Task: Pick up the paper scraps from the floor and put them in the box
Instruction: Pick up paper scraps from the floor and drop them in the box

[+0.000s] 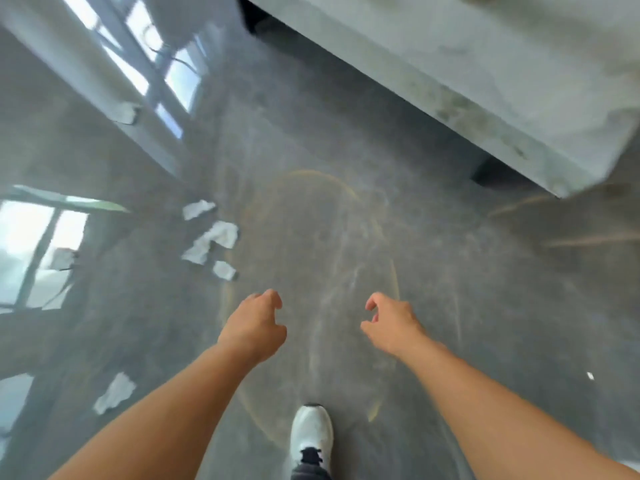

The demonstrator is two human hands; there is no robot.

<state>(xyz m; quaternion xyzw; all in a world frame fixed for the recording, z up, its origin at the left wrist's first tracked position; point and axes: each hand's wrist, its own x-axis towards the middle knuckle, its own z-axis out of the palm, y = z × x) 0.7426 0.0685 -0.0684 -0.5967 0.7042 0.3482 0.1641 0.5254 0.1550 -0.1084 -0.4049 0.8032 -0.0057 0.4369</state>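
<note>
Several white paper scraps lie on the glossy grey floor to my left: one (198,208) farthest, a larger crumpled one (214,241) below it, a small one (224,270) nearer, and another (116,393) by my left forearm. Another scrap (126,112) lies far off at the upper left. My left hand (254,325) hangs above the floor with fingers loosely curled, holding nothing. My right hand (391,323) is level with it, fingers also loosely curled and empty. No box is in view. The picture is blurred by motion.
A large pale grey block or table (485,81) fills the upper right, with a dark gap beneath it. My white shoe (311,433) stands at the bottom centre. Window reflections shine on the floor at left. A tiny white speck (590,376) lies at right.
</note>
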